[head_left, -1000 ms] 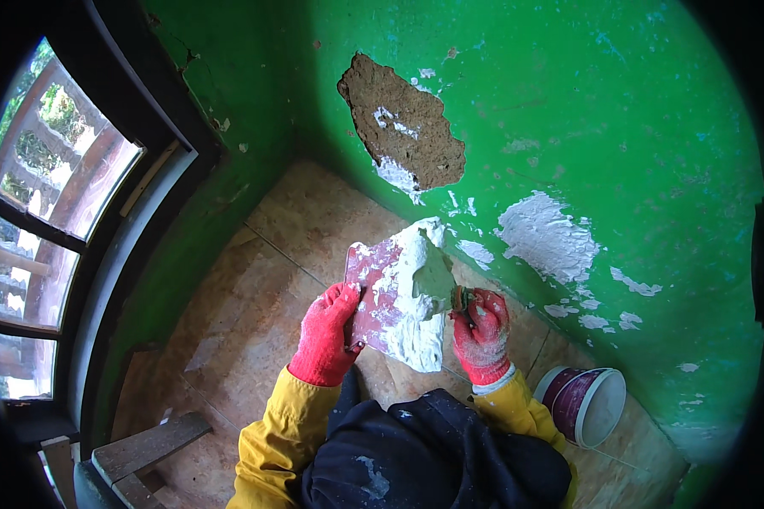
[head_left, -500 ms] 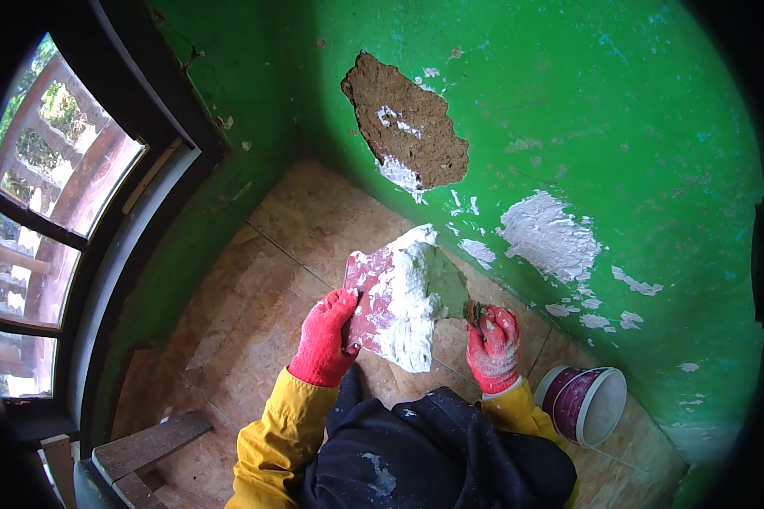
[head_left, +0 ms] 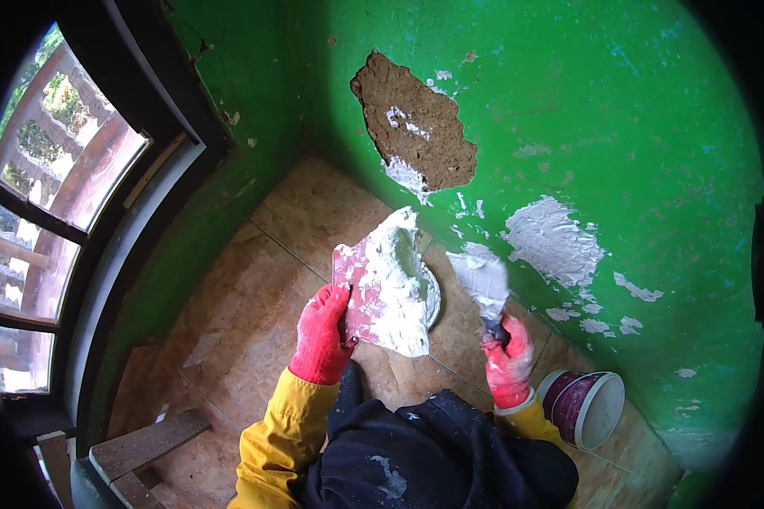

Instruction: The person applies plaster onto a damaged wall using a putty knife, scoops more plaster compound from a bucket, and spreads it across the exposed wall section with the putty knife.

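Note:
In a red glove, my left hand (head_left: 321, 333) grips the near-left edge of a flat reddish board (head_left: 362, 293). White plaster (head_left: 401, 280) is heaped over most of that board. My right hand (head_left: 509, 363), also red-gloved, is closed round the dark handle of a putty knife (head_left: 484, 282), whose blade points away and carries white plaster. The blade is slightly blurred and apart from the board, to its right. Ahead, the green wall (head_left: 569, 110) has a broken patch of bare brown wall (head_left: 420, 127) with a little white on it, and a smeared white plaster patch (head_left: 553, 242) lower right.
A white and maroon bucket (head_left: 581, 409) lies tilted on the tiled floor (head_left: 255, 297) at my right. Behind the board shows part of a round white rim (head_left: 434, 297). A wooden stool or bench (head_left: 148, 443) stands lower left, near the dark-framed window (head_left: 38, 229).
The putty knife has come away from the board to the right, its blade now turned forward with plaster on it. My left hand and the board have shifted slightly left.

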The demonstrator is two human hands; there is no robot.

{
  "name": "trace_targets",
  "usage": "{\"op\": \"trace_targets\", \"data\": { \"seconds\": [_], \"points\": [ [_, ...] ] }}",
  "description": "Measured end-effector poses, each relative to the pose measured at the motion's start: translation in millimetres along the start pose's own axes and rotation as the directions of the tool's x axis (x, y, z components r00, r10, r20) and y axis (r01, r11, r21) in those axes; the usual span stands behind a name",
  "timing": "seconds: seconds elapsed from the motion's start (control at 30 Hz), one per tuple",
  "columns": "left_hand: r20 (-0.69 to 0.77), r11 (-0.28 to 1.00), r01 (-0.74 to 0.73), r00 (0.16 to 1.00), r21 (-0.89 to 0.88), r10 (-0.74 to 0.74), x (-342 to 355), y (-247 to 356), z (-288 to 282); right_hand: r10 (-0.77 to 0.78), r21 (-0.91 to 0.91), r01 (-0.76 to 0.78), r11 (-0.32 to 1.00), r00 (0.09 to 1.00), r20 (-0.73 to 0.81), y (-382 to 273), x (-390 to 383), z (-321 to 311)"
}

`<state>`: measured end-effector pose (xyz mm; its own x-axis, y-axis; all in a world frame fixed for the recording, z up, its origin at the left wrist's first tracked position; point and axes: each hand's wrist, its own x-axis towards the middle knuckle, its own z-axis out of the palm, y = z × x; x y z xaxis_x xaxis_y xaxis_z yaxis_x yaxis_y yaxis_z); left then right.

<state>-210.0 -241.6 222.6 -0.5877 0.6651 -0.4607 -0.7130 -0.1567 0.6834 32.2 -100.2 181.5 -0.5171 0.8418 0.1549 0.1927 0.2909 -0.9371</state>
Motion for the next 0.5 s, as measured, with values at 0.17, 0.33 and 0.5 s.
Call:
{"op": "trace_targets", "data": {
  "seconds": [0.17,0.33,0.5],
  "points": [
    [-0.016,0.999,0.042,0.999,0.026,-0.042,6,4,6,0.154,0.797,-0.233,0.557,0.972,0.177,-7,13,0],
    [0.069,0.988,0.148,0.986,0.041,-0.150,-4,5,25,0.146,0.765,-0.300,0.570,0.953,0.265,9,39,6],
    [0.163,0.977,0.212,0.963,0.029,-0.214,-13,1,43,0.198,0.799,-0.278,0.533,0.959,0.202,-1,44,24]
  ]
}}
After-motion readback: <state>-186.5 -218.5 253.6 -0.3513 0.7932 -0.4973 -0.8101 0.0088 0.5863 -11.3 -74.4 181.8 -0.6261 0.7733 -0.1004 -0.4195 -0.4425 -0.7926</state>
